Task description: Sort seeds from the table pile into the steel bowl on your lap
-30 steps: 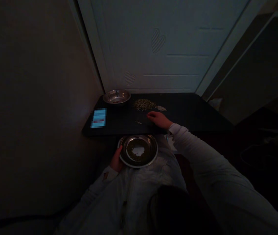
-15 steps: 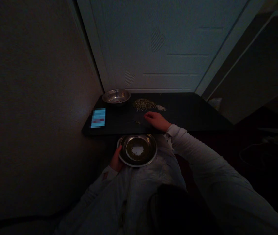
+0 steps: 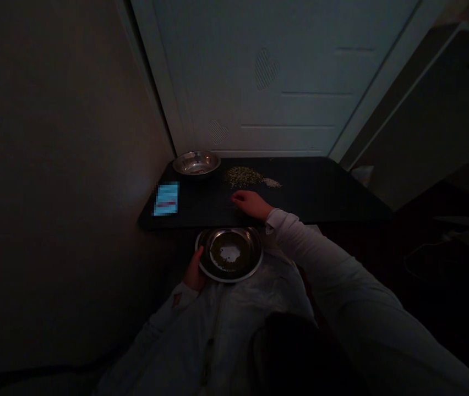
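My left hand grips the left rim of a metal bowl on my lap, thumb over the edge. A ring of small greenish grains, perhaps mung beans, lies in the bowl around a pale, bare middle. My right hand is over the dark table, fingers pressed together near its front edge; what they hold, if anything, is too small to make out. Beyond it lies a pile of mixed grains, with a smaller whitish pile touching its right side.
A second metal bowl stands at the table's back left. In front of it lies a phone-like lit screen, blurred out. A white door panel rises behind the table, and a wall borders the left. The room is dim.
My right hand has moved left along the table, to where a few loose grains showed before; they no longer show. The bowl in my left hand has shifted slightly left.
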Demonstrator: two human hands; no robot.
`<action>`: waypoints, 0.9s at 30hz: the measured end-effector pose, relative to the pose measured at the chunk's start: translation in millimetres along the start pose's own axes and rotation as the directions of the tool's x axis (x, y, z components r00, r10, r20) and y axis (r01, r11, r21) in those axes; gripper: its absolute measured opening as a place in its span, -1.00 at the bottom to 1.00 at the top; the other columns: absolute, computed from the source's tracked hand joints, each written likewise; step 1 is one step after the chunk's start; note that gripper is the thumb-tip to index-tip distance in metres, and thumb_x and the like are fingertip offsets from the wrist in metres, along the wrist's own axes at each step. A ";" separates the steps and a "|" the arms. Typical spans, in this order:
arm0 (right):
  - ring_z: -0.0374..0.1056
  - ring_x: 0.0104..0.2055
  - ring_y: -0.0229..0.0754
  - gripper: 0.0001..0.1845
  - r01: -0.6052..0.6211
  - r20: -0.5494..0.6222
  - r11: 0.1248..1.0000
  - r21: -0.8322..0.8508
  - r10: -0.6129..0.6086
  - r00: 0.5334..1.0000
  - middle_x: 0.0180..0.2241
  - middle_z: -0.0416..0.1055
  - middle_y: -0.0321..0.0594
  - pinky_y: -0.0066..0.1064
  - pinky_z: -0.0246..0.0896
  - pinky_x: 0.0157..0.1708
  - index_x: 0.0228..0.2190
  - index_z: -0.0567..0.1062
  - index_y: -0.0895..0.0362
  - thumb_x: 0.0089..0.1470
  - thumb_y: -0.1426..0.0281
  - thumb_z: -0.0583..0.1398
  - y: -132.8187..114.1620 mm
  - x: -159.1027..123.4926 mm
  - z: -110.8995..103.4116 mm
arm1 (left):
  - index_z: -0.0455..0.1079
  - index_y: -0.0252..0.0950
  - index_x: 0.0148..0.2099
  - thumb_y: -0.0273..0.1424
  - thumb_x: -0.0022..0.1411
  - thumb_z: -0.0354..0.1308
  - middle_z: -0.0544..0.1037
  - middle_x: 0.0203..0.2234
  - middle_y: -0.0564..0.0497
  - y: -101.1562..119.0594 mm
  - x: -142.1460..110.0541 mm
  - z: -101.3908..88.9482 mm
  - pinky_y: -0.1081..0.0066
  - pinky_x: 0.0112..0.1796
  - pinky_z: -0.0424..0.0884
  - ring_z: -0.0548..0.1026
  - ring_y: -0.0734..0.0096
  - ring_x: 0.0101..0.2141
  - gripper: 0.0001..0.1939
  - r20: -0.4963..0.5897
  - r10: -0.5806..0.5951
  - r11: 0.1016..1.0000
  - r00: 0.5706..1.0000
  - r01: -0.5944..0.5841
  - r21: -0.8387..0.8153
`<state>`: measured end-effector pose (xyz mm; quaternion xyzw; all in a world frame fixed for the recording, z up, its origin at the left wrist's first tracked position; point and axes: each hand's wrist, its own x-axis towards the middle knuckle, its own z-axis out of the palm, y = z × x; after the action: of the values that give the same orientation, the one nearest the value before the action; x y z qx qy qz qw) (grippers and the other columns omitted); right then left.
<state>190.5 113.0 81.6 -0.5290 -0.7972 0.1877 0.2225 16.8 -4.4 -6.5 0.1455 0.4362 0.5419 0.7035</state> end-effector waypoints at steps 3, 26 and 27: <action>0.26 -0.32 -0.31 -0.73 0.030 0.031 0.999 -0.012 -0.029 0.999 -0.33 0.39 -0.23 -0.51 0.09 -0.31 -0.32 0.40 0.16 -0.01 0.36 -0.03 -1.8 0.4 -1.4 | 0.42 -0.23 -0.42 -0.27 -0.01 -0.02 0.55 -0.43 0.05 0.6 -0.1 -1.7 0.28 0.00 0.05 0.24 0.25 -0.04 -0.77 0.008 -0.031 0.999 0.999 0.032 -0.006; 0.23 -0.33 -0.31 -0.74 0.156 0.227 0.984 0.089 -0.172 0.959 -0.35 0.37 -0.22 -0.49 0.06 -0.30 -0.31 0.40 0.22 -0.04 0.39 0.01 -8.6 -6.9 -6.0 | 0.43 -0.28 -0.44 -0.31 0.04 -0.06 0.55 -0.50 0.02 4.2 -3.2 4.3 0.36 -0.06 0.17 0.34 0.31 -0.12 -0.74 -0.030 -0.041 0.997 0.999 0.039 -0.068; 0.23 -0.33 -0.31 -0.74 0.152 0.228 0.983 0.098 -0.171 0.958 -0.35 0.37 -0.23 -0.49 0.06 -0.30 -0.31 0.40 0.21 -0.04 0.40 0.01 -9.0 -7.6 -6.3 | 0.43 -0.28 -0.44 -0.30 0.04 -0.06 0.55 -0.50 0.02 4.1 -3.1 4.0 0.35 -0.06 0.17 0.34 0.30 -0.12 -0.73 -0.016 -0.045 0.997 0.999 0.044 -0.065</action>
<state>189.7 103.1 90.5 -0.4267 -0.8505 0.2617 0.1616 17.1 -4.6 0.0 0.1083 0.4275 0.5413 0.7159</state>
